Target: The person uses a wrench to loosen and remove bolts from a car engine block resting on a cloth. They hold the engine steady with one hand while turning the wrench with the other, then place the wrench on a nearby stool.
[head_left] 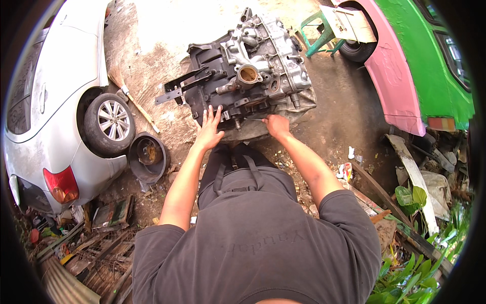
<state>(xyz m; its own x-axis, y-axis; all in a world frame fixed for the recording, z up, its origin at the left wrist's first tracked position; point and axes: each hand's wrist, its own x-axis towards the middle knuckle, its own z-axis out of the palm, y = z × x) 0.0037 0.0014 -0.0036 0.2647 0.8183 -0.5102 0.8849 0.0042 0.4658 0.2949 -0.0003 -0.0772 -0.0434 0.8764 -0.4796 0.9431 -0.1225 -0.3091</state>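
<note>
A large engine (pixel 253 66) of grey metal, with a dark block, lies on a crumpled grey sheet (pixel 304 104) on the ground before me. My left hand (pixel 208 133) rests against the near edge of its dark side, fingers spread and holding nothing. To the right, my right hand (pixel 277 125) is closed round one end of a thin metal tool (pixel 255 119), which points left along the engine's near side. Its kind is hard to make out, since the fist covers part of it. A round, open port (pixel 248 74) faces up on the engine.
A silver car (pixel 76 131) stands at the left, beside a black basin (pixel 148 158) and a broom (pixel 132 101). At the right are a green stool (pixel 320 35) with cardboard on it and a pink and green vehicle (pixel 400 76). Scrap wood (pixel 385 195) and plants lie nearer.
</note>
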